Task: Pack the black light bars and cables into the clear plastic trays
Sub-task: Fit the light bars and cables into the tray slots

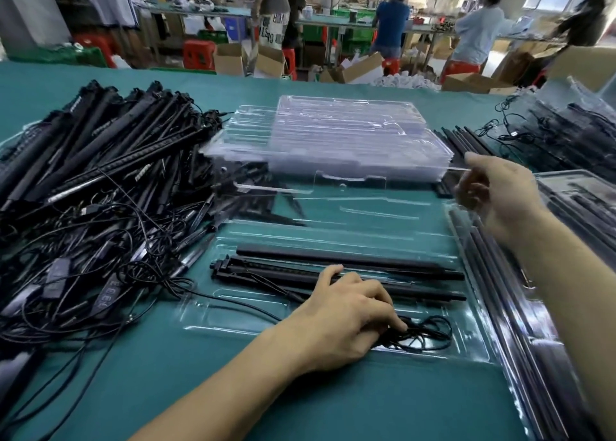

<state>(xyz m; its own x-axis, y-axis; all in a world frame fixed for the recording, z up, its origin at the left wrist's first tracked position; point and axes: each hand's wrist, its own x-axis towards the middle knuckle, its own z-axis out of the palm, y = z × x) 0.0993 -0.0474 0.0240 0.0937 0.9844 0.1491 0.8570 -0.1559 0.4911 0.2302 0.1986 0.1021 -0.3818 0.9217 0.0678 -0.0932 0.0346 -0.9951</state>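
A clear plastic tray (233, 314) lies open in front of me on the green table. Black light bars (366, 264) sit in its long slots. A bundled black cable (423, 335) lies in the tray's near compartment, and my left hand (346, 317) presses down on it with curled fingers. My right hand (496, 194) is raised to the right and pinches the edge of the tray's clear hinged lid (366, 190), which stands lifted above the tray.
A big heap of loose black bars and tangled cables (100, 180) covers the left. A stack of clear trays (340, 137) stands behind. Packed trays (566, 134) pile up at the right, with more along the right edge (520, 314). People work at far tables.
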